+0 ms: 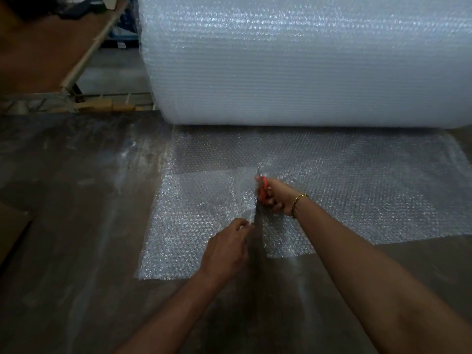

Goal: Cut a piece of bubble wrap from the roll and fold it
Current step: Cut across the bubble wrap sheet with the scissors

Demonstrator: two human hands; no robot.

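Roll (306, 60): large, white, lying on its side across the far half of the view, resting on the floor (76, 200).
Floor: dark, scuffed, with dull reflections.
Unrolled sheet (370, 180): bubble wrap lying flat on the floor from the foot of the roll toward the person; still joined to the roll.
Cut: runs from the near edge of the sheet away from the person, parting a left portion (184, 226) from the rest; dark floor shows in the gap.
Shelving (76, 62): brown board on a metal frame, far left, beside the roll.
Right hand (277, 198): fingers clenched round the red handles of the scissors (263, 187); blades point toward the roll, at the head of the cut.
Left hand (227, 247): fingers pinching the cut edge of the left portion, near the gap.
Bracelet (297, 204): gold chain on the right wrist.
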